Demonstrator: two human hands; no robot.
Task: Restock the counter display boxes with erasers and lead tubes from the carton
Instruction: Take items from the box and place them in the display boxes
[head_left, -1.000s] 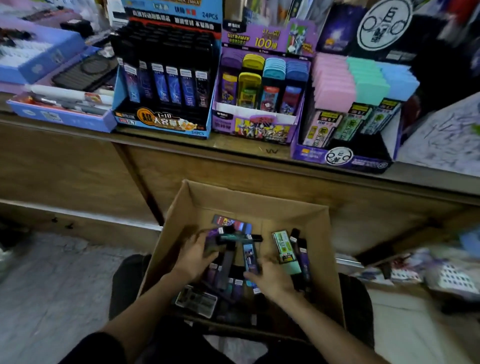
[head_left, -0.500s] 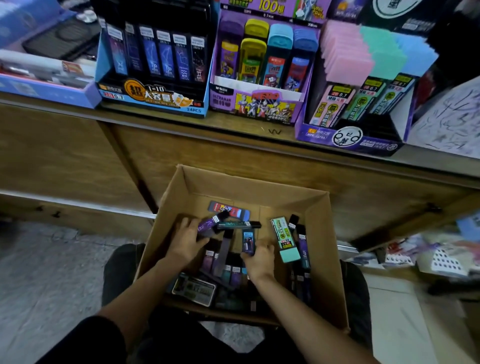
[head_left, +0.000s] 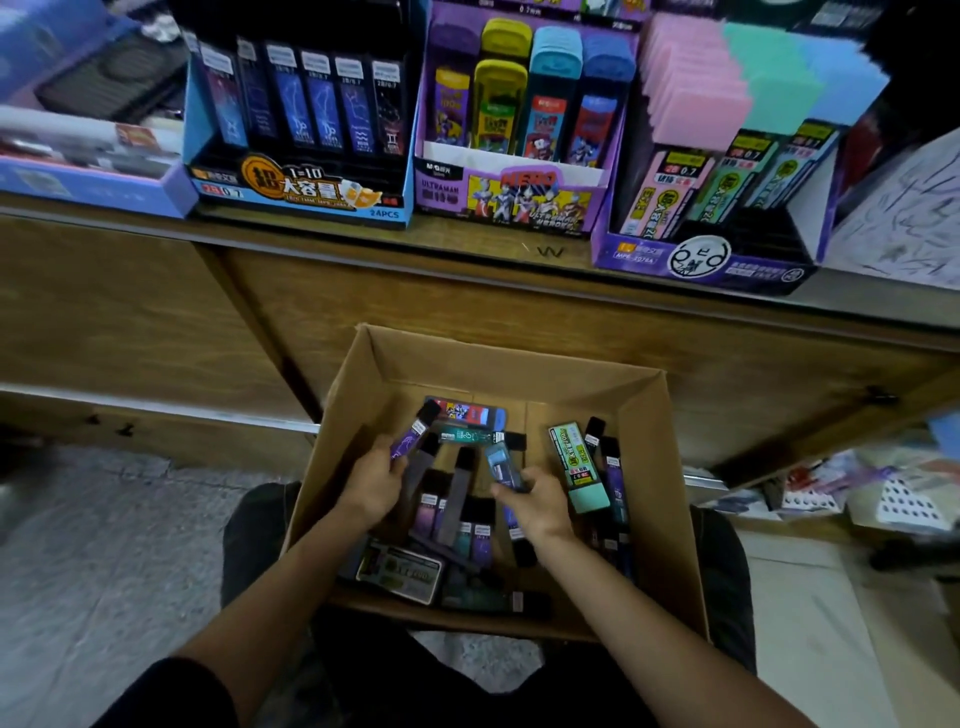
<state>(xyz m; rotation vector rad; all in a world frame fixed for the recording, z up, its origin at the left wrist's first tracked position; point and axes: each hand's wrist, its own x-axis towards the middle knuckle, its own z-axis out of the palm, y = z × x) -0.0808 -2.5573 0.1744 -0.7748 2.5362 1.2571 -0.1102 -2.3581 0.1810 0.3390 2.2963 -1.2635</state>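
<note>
Both hands are reaching down into the open cardboard carton (head_left: 670, 467), which is resting on the person's lap in front of the wooden surface (head_left: 363, 234). The left hand (head_left: 371, 486) is closing its fingers around a purple lead tube (head_left: 413, 434) with a black cap; the tube is pointing up and to the right, out of the hand. The right hand (head_left: 535, 501) is curling its fingers around a blue lead tube (head_left: 500, 465), which is standing tilted above the thumb. Between the two hands, more dark and purple tubes are lying loose and crossing each other on the carton's bottom. A teal tube (head_left: 467, 435) is lying crosswise just above them, and a green package with a mint end (head_left: 579, 467) is lying just beside the right hand, near the carton's right wall.

On the surface above, three display boxes are standing side by side. The blue display box (head_left: 296, 195) at the left is holding dark tubes upright. The purple display box (head_left: 511, 200) in the middle is holding yellow, teal and blue cases. The box with pastel erasers (head_left: 711, 260) at the right is showing pink, green and blue blocks in its back rows.
</note>
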